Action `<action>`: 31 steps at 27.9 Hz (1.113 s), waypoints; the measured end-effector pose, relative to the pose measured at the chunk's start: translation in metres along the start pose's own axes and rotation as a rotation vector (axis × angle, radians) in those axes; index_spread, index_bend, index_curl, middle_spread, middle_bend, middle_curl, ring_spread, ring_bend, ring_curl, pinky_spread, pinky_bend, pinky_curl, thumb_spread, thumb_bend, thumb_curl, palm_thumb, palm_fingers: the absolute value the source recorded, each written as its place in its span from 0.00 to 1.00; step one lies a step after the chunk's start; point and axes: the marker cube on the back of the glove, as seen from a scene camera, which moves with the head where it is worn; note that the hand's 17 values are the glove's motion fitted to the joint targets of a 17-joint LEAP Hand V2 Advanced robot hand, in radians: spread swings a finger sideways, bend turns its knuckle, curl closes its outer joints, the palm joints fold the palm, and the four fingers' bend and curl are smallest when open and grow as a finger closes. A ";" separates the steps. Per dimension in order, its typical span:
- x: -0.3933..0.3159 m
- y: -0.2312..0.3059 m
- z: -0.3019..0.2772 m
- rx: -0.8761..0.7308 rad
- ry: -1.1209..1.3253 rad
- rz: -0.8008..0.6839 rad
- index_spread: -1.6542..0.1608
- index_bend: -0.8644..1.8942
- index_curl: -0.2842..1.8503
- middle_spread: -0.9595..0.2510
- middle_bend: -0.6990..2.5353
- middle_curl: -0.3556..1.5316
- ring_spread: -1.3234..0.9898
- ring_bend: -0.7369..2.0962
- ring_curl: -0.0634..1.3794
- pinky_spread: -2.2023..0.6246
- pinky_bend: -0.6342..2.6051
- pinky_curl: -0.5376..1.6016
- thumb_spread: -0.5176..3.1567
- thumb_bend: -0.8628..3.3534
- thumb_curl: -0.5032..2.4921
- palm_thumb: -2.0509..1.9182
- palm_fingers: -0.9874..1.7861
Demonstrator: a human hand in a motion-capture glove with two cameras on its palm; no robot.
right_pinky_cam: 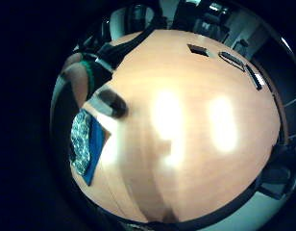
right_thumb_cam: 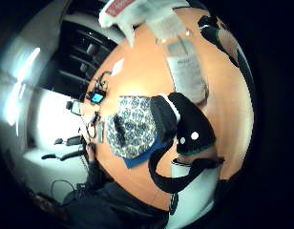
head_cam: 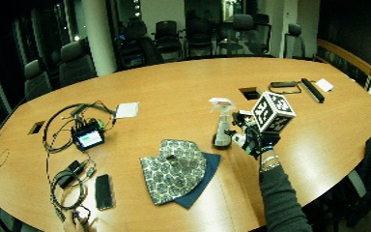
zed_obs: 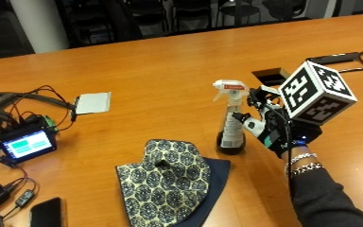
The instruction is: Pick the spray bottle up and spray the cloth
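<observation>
Spray bottle [zed_obs: 232, 120] upright on table [zed_obs: 169, 61], right of patterned cloth [zed_obs: 162, 182]. Gloved right hand [zed_obs: 272, 125] just beside it, fingers uncurled, nothing grasped yet. Risk judged: bottle tipped over by a sideways push before closing.

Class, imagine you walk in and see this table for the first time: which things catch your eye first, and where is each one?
First comes the spray bottle, standing upright near the middle of the wooden table, with the gloved right hand right beside it. In front of it lies the patterned cloth, spread over a dark blue layer. Off to the side, a small lit screen sits among tangled cables.
</observation>
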 end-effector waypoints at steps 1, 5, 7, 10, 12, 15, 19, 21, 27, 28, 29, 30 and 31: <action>0.002 -0.003 0.004 0.009 -0.049 0.016 0.74 0.36 0.27 0.75 0.27 0.36 0.54 0.40 0.27 0.83 0.30 0.41 0.48 0.20 0.25 0.67 0.62; 0.006 -0.013 0.022 -0.019 -0.305 0.081 0.74 0.36 0.27 0.75 0.28 0.37 0.53 0.41 0.28 0.83 0.30 0.41 0.47 0.20 0.26 0.68 0.63; 0.002 -0.017 0.032 -0.041 -0.408 0.110 0.74 0.36 0.27 0.75 0.28 0.37 0.53 0.40 0.28 0.83 0.29 0.41 0.47 0.21 0.26 0.69 0.63; -0.011 -0.021 0.045 -0.037 -0.493 0.156 0.74 0.37 0.27 0.74 0.28 0.37 0.53 0.39 0.27 0.83 0.29 0.41 0.47 0.21 0.26 0.70 0.63; -0.015 -0.023 0.049 -0.008 -0.548 0.186 0.74 0.38 0.28 0.73 0.28 0.37 0.53 0.38 0.27 0.83 0.28 0.41 0.46 0.21 0.27 0.71 0.64; -0.014 -0.030 0.046 0.062 -0.631 0.212 0.74 0.38 0.28 0.72 0.29 0.38 0.52 0.37 0.27 0.83 0.26 0.40 0.46 0.21 0.28 0.72 0.66; -0.010 -0.039 0.040 0.199 -0.641 0.210 0.74 0.37 0.28 0.70 0.31 0.39 0.52 0.38 0.27 0.83 0.24 0.39 0.45 0.22 0.29 0.74 0.69; -0.007 -0.041 0.040 0.271 -0.628 0.206 0.74 0.37 0.28 0.69 0.32 0.40 0.51 0.38 0.27 0.83 0.24 0.39 0.45 0.22 0.29 0.74 0.70; 0.003 -0.037 0.041 0.493 -0.583 0.171 0.75 0.37 0.29 0.65 0.34 0.42 0.50 0.42 0.30 0.78 0.26 0.39 0.42 0.21 0.30 0.75 0.80; 0.003 -0.036 0.038 0.529 -0.565 0.160 0.75 0.37 0.29 0.64 0.34 0.42 0.50 0.43 0.31 0.78 0.26 0.39 0.41 0.20 0.31 0.75 0.80; 0.002 -0.036 0.035 0.566 -0.544 0.148 0.75 0.37 0.30 0.64 0.33 0.42 0.50 0.43 0.31 0.77 0.28 0.40 0.40 0.20 0.31 0.75 0.81; 0.001 -0.036 0.031 0.600 -0.522 0.137 0.75 0.37 0.30 0.64 0.33 0.42 0.49 0.43 0.32 0.76 0.30 0.41 0.40 0.20 0.31 0.75 0.81; 0.000 -0.037 0.027 0.630 -0.503 0.124 0.75 0.37 0.30 0.63 0.31 0.42 0.49 0.44 0.33 0.74 0.31 0.41 0.39 0.20 0.32 0.75 0.83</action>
